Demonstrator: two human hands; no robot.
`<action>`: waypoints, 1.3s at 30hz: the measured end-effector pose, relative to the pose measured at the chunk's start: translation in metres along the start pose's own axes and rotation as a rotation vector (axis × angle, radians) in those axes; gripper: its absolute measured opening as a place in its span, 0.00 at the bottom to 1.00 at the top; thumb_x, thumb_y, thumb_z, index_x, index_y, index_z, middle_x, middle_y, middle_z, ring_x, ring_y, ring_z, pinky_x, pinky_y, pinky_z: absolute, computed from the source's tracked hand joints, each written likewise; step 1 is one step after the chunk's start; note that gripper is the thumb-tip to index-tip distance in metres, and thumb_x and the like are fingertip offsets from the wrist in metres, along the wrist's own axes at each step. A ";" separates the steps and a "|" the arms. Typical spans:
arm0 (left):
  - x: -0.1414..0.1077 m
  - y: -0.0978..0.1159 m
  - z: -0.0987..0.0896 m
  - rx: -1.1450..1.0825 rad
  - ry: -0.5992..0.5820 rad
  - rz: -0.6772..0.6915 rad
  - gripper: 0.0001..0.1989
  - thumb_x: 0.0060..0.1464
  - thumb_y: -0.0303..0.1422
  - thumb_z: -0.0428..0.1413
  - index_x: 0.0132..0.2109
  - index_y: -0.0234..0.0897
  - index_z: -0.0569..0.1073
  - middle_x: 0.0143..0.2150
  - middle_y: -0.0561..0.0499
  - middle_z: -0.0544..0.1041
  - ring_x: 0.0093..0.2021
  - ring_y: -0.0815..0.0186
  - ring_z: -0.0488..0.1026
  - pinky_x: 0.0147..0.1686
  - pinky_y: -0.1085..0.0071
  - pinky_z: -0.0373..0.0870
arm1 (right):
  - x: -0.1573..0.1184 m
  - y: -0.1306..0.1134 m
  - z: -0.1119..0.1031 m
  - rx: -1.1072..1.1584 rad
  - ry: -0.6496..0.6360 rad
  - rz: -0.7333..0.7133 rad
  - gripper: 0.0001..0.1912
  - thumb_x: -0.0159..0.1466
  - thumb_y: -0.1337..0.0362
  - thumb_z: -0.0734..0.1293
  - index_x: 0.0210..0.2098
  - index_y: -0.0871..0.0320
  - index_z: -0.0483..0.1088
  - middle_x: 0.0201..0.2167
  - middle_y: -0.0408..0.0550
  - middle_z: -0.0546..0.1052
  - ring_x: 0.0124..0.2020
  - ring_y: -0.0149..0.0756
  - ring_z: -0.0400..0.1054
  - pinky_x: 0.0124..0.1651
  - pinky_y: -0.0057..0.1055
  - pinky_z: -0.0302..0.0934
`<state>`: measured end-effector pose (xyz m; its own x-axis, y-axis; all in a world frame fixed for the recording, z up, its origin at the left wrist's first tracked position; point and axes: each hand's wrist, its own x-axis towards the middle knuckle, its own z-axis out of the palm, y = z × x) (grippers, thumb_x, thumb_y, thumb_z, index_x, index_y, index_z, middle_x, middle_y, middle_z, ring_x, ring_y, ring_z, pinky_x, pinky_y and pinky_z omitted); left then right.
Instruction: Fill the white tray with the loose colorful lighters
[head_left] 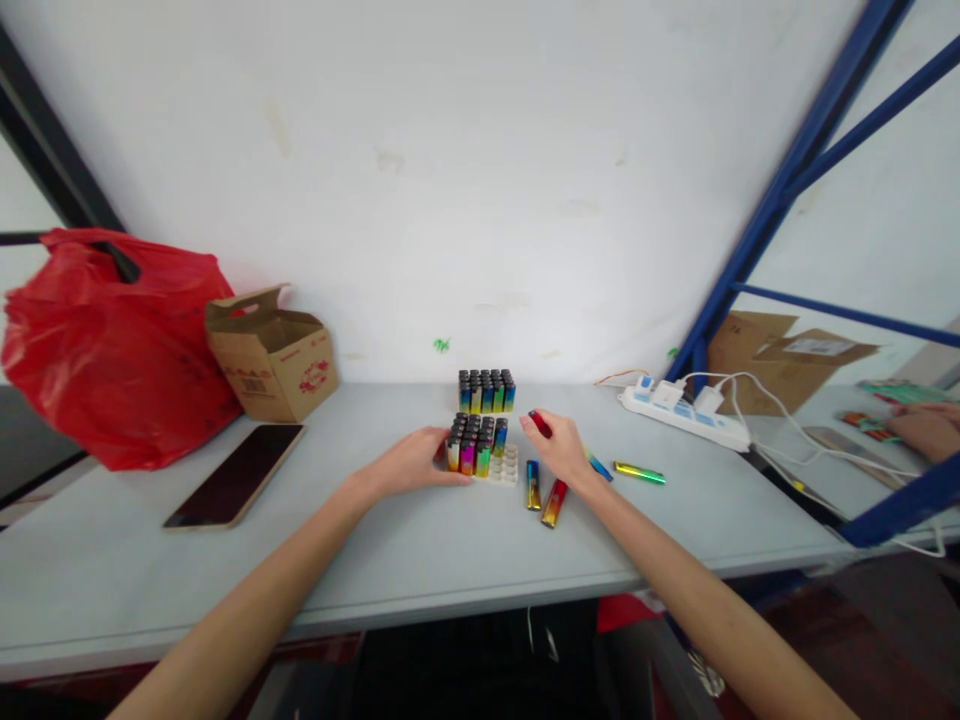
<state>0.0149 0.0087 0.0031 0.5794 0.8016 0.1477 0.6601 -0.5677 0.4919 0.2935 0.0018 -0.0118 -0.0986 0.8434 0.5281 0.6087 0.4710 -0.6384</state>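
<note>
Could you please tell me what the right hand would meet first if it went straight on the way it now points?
The right hand would probably meet the rear block of lighters first, at its right side, though depth is unclear.

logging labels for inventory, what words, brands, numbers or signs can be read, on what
Nothing readable.
Open brown cardboard box: red and dark print, too blurred.
Brown carton beyond blue metal frame: dark mark, white label, too small.
Green scribble on white wall: no readable word.
Multicoloured plastic lighters: none legible.
</note>
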 end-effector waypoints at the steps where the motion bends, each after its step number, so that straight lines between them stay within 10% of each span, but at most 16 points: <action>1: 0.000 0.000 0.000 -0.001 0.003 0.002 0.27 0.49 0.56 0.66 0.43 0.38 0.77 0.37 0.49 0.81 0.33 0.60 0.74 0.33 0.68 0.68 | -0.001 -0.001 -0.001 0.013 -0.021 -0.008 0.24 0.71 0.45 0.60 0.25 0.53 0.57 0.20 0.38 0.61 0.24 0.32 0.55 0.30 0.31 0.50; 8: 0.000 0.000 0.001 -0.015 0.003 -0.012 0.29 0.48 0.57 0.66 0.44 0.37 0.78 0.37 0.48 0.81 0.33 0.59 0.75 0.33 0.68 0.68 | -0.001 -0.005 -0.005 0.018 -0.192 -0.155 0.23 0.77 0.46 0.52 0.32 0.53 0.62 0.29 0.45 0.73 0.32 0.37 0.68 0.40 0.33 0.63; 27: 0.000 -0.002 0.002 0.023 0.013 -0.016 0.31 0.48 0.58 0.66 0.47 0.37 0.78 0.38 0.47 0.81 0.35 0.57 0.75 0.33 0.67 0.67 | -0.004 -0.008 0.005 -0.347 -0.368 -0.274 0.20 0.76 0.51 0.62 0.33 0.56 0.71 0.30 0.49 0.78 0.31 0.38 0.70 0.36 0.32 0.55; 39: 0.002 -0.007 0.006 -0.004 0.024 0.006 0.30 0.48 0.59 0.66 0.45 0.38 0.78 0.37 0.49 0.81 0.34 0.59 0.75 0.32 0.68 0.66 | -0.017 -0.017 -0.044 -0.461 -0.420 0.050 0.20 0.79 0.52 0.55 0.45 0.56 0.72 0.31 0.48 0.79 0.36 0.40 0.74 0.41 0.32 0.56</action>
<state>0.0140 0.0128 -0.0051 0.5717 0.8023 0.1715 0.6547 -0.5721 0.4940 0.3194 -0.0319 0.0148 -0.3049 0.9354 0.1789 0.8886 0.3470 -0.3000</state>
